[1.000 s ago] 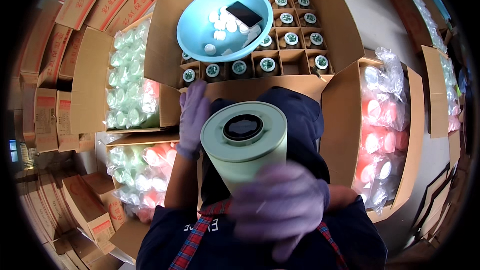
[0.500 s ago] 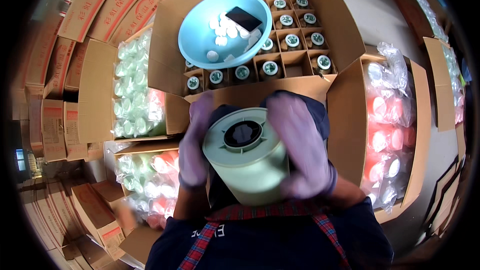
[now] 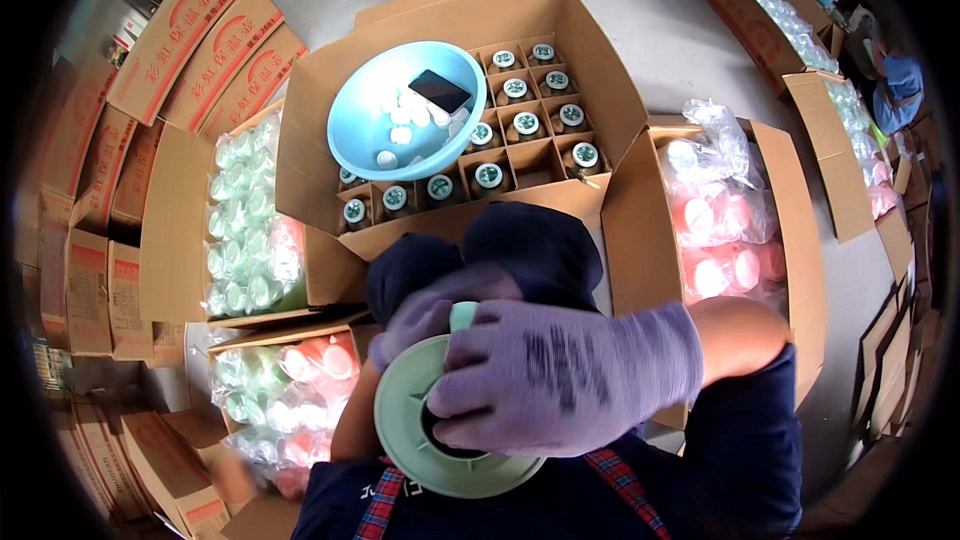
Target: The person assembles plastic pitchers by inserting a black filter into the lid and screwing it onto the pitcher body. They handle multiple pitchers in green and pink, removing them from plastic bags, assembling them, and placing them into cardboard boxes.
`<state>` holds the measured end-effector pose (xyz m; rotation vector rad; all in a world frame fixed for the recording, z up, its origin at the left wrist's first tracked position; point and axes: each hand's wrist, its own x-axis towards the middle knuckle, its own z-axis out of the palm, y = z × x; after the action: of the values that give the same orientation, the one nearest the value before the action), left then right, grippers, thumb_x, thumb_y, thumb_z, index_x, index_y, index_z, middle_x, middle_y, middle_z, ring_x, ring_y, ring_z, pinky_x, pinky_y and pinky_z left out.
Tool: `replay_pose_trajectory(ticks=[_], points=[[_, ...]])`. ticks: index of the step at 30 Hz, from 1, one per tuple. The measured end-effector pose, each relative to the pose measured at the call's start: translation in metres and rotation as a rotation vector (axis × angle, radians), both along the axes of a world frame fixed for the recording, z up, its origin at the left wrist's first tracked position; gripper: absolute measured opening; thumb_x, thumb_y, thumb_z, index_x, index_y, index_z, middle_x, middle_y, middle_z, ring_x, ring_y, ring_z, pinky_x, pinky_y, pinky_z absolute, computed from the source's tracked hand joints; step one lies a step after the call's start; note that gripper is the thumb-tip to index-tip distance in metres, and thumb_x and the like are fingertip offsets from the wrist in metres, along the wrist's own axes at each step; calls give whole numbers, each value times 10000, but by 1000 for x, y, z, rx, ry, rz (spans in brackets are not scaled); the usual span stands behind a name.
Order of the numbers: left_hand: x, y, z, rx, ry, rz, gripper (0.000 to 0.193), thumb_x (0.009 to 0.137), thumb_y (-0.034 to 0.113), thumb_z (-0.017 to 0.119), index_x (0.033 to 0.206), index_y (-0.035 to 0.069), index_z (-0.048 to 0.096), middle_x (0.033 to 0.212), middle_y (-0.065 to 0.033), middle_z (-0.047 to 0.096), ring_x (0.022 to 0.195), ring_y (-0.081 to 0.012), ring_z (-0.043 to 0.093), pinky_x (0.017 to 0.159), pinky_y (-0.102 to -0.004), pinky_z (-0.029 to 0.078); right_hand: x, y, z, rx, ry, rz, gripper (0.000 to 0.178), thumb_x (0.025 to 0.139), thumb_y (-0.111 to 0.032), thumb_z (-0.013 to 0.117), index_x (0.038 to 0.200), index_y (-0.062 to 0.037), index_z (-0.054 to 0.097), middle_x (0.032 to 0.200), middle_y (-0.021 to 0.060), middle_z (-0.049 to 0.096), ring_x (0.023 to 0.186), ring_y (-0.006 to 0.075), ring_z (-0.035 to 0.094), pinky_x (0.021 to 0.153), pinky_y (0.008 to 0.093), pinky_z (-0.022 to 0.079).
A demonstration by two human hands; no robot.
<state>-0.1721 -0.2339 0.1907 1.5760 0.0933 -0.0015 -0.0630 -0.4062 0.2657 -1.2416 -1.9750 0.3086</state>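
Close under the camera I hold a pale green cylindrical flask (image 3: 420,430), its open mouth turned up toward me. My right hand (image 3: 560,375), in a purple glove, lies across the mouth with its fingers reaching inside the opening. My left hand (image 3: 425,312), also gloved, grips the flask's far side. A small green piece shows between the two hands. My knees in dark trousers sit just beyond the flask.
An open carton (image 3: 590,40) with divider cells holds several capped flasks; a light blue bowl (image 3: 365,110) with white caps and a phone rests on it. Boxes of bagged green and pink flasks stand left (image 3: 245,230) and right (image 3: 715,230). Stacked cartons line the left.
The flask has tipped so its mouth faces up at me. My right hand moved from its side to over the mouth, fingers inside; my left hand shifted to the far side.
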Motion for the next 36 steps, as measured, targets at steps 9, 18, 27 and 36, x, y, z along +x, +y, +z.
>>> replay_pose_trajectory(ticks=[9, 18, 27, 36], points=[[-51, -21, -44, 303, -54, 212, 251, 935, 160, 472, 930, -45, 617, 810, -153, 614, 724, -272, 611, 694, -345, 486, -42, -83, -35, -317, -352, -610, 396, 875, -477, 652, 841, -83, 624, 799, 74, 590, 673, 234, 630, 580, 367, 495], [-72, 3, -42, 462, -289, 167, 559, 779, 538, 793, 812, 6, 625, 927, -200, 704, 976, -350, 707, 784, -381, 558, 161, -13, -209, -719, -106, -1545, 439, 967, -462, 565, 1059, -43, 657, 1138, 170, 697, 1060, 359, 676, 922, 457, 533], [-38, 48, -71, -77, 215, -18, 786, 768, 600, 810, 1169, -64, 680, 1036, -86, 731, 921, -135, 680, 841, -286, 535, 212, -4, -326, -844, 934, -1340, 287, 1026, -261, 524, 1083, -23, 674, 1011, 147, 736, 958, 255, 734, 850, 377, 577], [27, 31, -85, -66, 213, -566, 931, 703, 772, 738, 1090, -74, 709, 933, -97, 747, 854, -152, 700, 794, -295, 556, 39, -129, -82, -13, 324, -458, 390, 776, -370, 828, 865, -99, 561, 1050, 139, 628, 955, 305, 649, 891, 453, 530]])
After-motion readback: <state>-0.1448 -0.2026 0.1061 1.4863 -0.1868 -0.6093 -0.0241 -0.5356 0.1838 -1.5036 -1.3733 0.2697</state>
